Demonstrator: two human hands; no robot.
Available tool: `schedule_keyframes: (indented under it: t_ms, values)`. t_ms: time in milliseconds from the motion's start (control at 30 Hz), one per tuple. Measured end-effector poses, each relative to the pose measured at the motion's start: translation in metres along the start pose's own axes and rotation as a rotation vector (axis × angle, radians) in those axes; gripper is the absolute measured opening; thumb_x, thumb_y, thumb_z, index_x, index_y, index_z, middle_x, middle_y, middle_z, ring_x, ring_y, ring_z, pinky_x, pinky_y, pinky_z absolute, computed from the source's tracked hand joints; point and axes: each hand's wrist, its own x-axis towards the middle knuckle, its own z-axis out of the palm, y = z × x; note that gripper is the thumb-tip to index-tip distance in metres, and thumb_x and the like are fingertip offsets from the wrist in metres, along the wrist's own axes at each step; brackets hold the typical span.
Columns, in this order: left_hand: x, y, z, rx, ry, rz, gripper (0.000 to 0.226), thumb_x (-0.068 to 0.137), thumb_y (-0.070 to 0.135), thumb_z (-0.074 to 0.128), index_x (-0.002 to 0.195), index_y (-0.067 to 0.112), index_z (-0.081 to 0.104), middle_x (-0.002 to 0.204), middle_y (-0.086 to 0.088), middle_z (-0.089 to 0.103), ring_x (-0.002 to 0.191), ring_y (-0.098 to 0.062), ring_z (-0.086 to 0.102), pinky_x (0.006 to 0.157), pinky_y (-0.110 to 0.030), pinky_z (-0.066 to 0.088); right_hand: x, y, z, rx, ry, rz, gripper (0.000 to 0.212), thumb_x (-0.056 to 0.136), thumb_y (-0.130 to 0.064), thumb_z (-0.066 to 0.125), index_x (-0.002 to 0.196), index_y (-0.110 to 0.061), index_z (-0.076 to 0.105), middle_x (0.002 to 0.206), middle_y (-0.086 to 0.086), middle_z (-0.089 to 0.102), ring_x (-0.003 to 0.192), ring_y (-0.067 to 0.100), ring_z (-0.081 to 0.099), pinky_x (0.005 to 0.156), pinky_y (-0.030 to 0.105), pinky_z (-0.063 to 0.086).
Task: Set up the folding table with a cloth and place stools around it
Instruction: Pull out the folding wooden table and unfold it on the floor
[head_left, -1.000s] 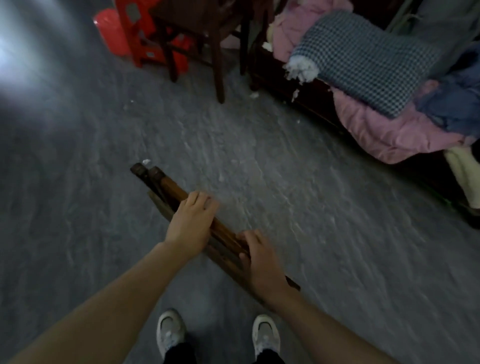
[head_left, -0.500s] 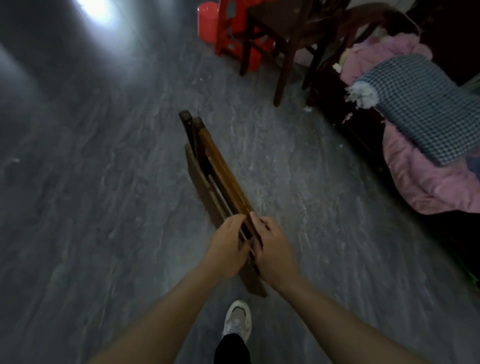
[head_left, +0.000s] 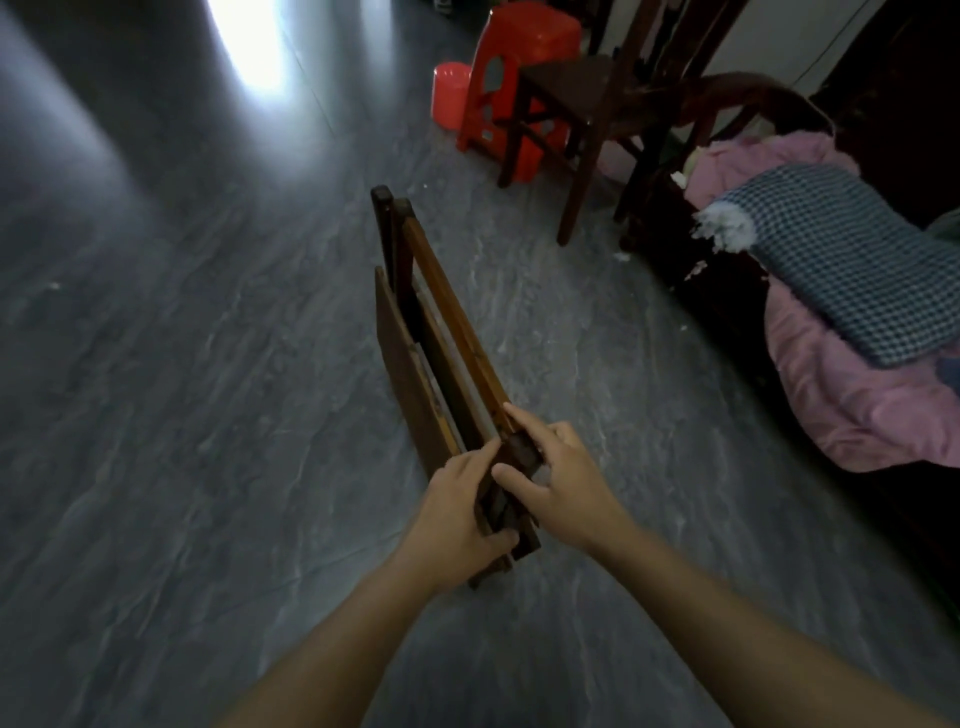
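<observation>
- Here, the folding table stands folded flat on its edge on the grey floor, at picture centre, running toward 12 o'clock
- Left hand grips its near end, thumb curled under the frame
- Right hand pinches the dark end piece, forefinger laid along the top rail
- Red stool at 1 o'clock, beside a dark wooden chair; checked quilt at 3 o'clock
</observation>
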Motion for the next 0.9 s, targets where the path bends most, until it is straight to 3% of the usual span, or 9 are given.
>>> schedule_keyframes:
  t_ms: [100,233,333,367,467,533,667,800,900]
  values:
    - [0.000,-0.016,0.020,0.010,0.104,0.052,0.112,0.065,0.046,0.083,0.153,0.038,0.013,0.145,0.008,0.035,0.132,-0.014,0.036,0.110,-0.037,0.037,0.006,0.015,0.009,-0.019,0.094,-0.102,0.067,0.085,-0.050,0.066,0.145,-0.041,0.038,0.109,-0.006,0.042,0.099,0.002,0.053,0.087,0.017,0.049]
    - [0.009,-0.030,0.040,0.039,0.271,0.149,0.113,0.061,0.054,0.083,0.150,0.043,0.015,0.145,0.014,0.035,0.134,-0.006,0.033,0.110,-0.025,0.032,0.008,0.026,0.020,0.090,0.127,-0.207,0.070,0.083,-0.054,0.069,0.144,-0.041,0.039,0.108,-0.013,0.042,0.096,-0.004,0.053,0.078,0.009,0.047]
    - [0.015,-0.037,0.049,0.073,0.371,0.241,0.111,0.060,0.059,0.080,0.146,0.055,0.011,0.139,0.038,0.027,0.132,0.006,0.030,0.107,-0.010,0.027,0.006,0.037,0.024,0.192,0.132,-0.296,0.072,0.081,-0.051,0.073,0.144,-0.038,0.042,0.111,-0.015,0.044,0.099,-0.009,0.053,0.076,0.008,0.046]
    - [0.015,-0.036,0.050,0.080,0.397,0.274,0.110,0.060,0.058,0.081,0.145,0.057,0.010,0.137,0.042,0.026,0.132,0.007,0.031,0.107,-0.011,0.028,0.004,0.040,0.024,0.223,0.132,-0.330,0.073,0.080,-0.050,0.075,0.144,-0.036,0.043,0.114,-0.014,0.045,0.101,-0.009,0.053,0.078,0.009,0.046]
    - [0.019,-0.037,0.055,0.078,0.451,0.357,0.102,0.063,0.051,0.084,0.146,0.046,0.025,0.136,0.033,0.039,0.130,-0.003,0.041,0.108,-0.037,0.041,-0.003,0.055,0.025,0.262,0.126,-0.417,0.082,0.073,-0.048,0.081,0.143,-0.030,0.042,0.124,-0.008,0.047,0.111,-0.002,0.052,0.089,0.023,0.050]
    - [0.019,-0.041,0.060,0.065,0.488,0.384,0.097,0.065,0.052,0.084,0.145,0.043,0.030,0.135,0.027,0.043,0.128,-0.007,0.045,0.104,-0.045,0.044,-0.008,0.068,0.030,0.277,0.136,-0.478,0.094,0.066,-0.053,0.083,0.145,-0.027,0.040,0.130,-0.009,0.046,0.117,0.000,0.049,0.095,0.028,0.049]
    - [0.007,-0.062,0.084,0.095,0.530,0.365,0.100,0.068,0.057,0.080,0.149,0.041,0.024,0.139,0.022,0.042,0.130,-0.008,0.043,0.104,-0.042,0.044,-0.013,0.099,0.049,0.284,0.126,-0.583,0.107,0.061,-0.054,0.084,0.150,-0.031,0.030,0.140,-0.014,0.041,0.128,0.001,0.044,0.101,0.025,0.046]
    - [-0.014,-0.087,0.122,0.154,0.493,0.244,0.114,0.060,0.056,0.082,0.150,0.043,0.013,0.145,0.020,0.032,0.135,-0.001,0.031,0.107,-0.024,0.032,-0.022,0.134,0.066,0.242,-0.002,-0.546,0.123,0.062,-0.048,0.089,0.152,-0.049,0.006,0.148,-0.019,0.030,0.136,-0.001,0.037,0.102,0.021,0.042]
    - [-0.023,-0.097,0.155,0.103,0.515,0.106,0.118,0.058,0.042,0.083,0.151,0.037,0.011,0.148,0.012,0.029,0.137,-0.005,0.030,0.111,-0.028,0.034,-0.031,0.159,0.075,0.130,-0.070,-0.541,0.121,0.067,-0.040,0.088,0.153,-0.048,0.002,0.152,-0.024,0.019,0.140,-0.005,0.025,0.111,0.027,0.037]
